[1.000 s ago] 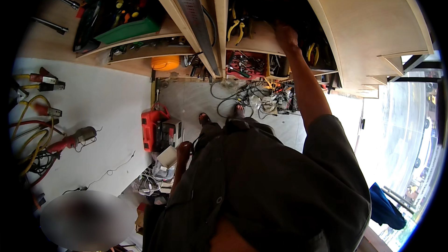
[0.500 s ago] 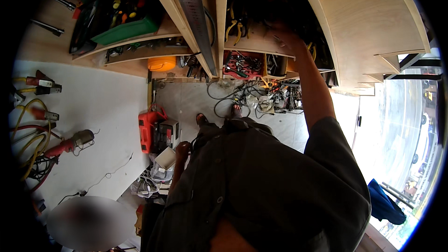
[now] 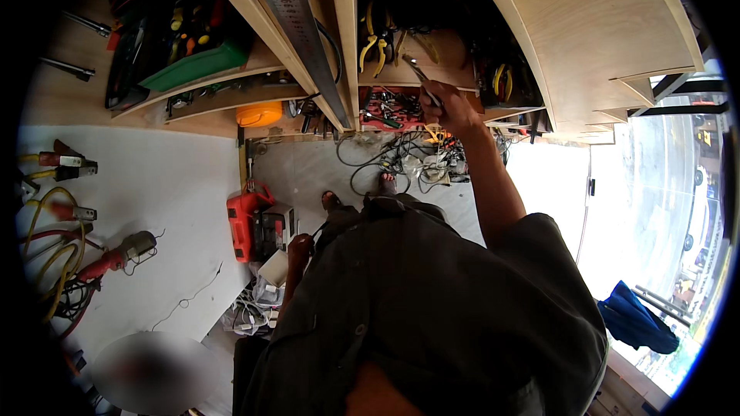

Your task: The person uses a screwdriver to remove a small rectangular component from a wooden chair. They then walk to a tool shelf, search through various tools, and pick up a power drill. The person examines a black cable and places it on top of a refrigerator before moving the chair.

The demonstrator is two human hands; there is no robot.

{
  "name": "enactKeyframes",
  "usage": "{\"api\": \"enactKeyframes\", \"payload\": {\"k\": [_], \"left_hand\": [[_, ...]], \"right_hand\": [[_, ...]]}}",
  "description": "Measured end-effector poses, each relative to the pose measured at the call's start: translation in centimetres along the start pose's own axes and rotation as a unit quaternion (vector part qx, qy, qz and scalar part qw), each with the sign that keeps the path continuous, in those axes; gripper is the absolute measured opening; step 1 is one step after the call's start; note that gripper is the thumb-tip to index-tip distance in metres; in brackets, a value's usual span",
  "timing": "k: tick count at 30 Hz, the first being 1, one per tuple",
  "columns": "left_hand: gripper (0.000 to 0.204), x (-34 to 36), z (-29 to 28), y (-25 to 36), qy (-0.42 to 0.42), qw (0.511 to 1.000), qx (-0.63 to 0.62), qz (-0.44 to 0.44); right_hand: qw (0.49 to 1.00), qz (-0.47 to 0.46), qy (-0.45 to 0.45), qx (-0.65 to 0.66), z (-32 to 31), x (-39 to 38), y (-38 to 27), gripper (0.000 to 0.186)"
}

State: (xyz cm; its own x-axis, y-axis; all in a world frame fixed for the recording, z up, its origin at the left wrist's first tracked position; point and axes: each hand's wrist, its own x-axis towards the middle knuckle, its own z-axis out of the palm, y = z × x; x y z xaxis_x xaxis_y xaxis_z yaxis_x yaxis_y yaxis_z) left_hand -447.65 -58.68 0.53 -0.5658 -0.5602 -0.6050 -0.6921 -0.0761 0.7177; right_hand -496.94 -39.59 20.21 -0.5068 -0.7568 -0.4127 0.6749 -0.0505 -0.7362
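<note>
A dark buttoned shirt [image 3: 447,300] on the wearer's torso fills the nearest part of the view, below the long steel ruler [image 3: 287,15]. The left hand [image 3: 300,248] is well below the ruler, fingers curled; whether it grasps anything, I cannot tell. The right hand [image 3: 453,113], right of the ruler's lower end, is closed around a slim metal hand tool [image 3: 420,75] whose narrow end points up and toward the ruler; its exact kind is unclear. Just beyond that tool, on a wooden shelf [image 3: 455,69] right of the ruler, lie yellow-handled pliers [image 3: 381,56]. A red tray [image 3: 414,117] of metal tools sits near the ruler's lower end. Left of the ruler stands a green bin [image 3: 196,65] with screwdriver handles inside.

Farther down, on the floor, a red case [image 3: 240,223] stands below and left of the ruler; tangled cables [image 3: 368,156] lie below and right. Farthest, well right of the ruler, is a bright road [image 3: 655,200].
</note>
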Motion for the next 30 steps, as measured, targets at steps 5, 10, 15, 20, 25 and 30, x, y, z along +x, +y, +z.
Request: {"api": "enactKeyframes", "payload": {"k": [5,10,15,20,25,30], "left_hand": [[0.022,-0.5,-0.2,1.1,0.007,0.999,0.031,-0.011],[0.022,-0.1,-0.9,3.3,-0.032,0.999,0.006,-0.027],[0.024,3.2,-0.4,-4.2,-0.027,0.998,0.0,0.065],[0.028,4.8,-0.2,-6.7,-0.042,0.994,-0.012,0.097],[0.028,2.1,0.1,0.0,-0.004,0.999,0.041,-0.004],[0.028,0.6,-0.2,2.1,-0.01,0.999,-0.017,-0.037]], "right_hand": [[0.944,-0.131,0.182,-0.243,0.7,-5.1,-2.8,0.03],[0.873,-0.196,0.293,-0.338,-5.3,-5.7,-6.5,0.026],[0.659,-0.201,0.359,-0.63,-10.9,-1.9,-8.3,0.032],[0.496,-0.337,0.408,-0.688,-11.0,-2.4,-7.1,0.023],[0.475,-0.369,0.372,-0.707,-7.5,-0.3,-5.6,0.018],[0.351,-0.465,0.337,-0.74,-4.7,2.8,-8.7,0.024]]}}
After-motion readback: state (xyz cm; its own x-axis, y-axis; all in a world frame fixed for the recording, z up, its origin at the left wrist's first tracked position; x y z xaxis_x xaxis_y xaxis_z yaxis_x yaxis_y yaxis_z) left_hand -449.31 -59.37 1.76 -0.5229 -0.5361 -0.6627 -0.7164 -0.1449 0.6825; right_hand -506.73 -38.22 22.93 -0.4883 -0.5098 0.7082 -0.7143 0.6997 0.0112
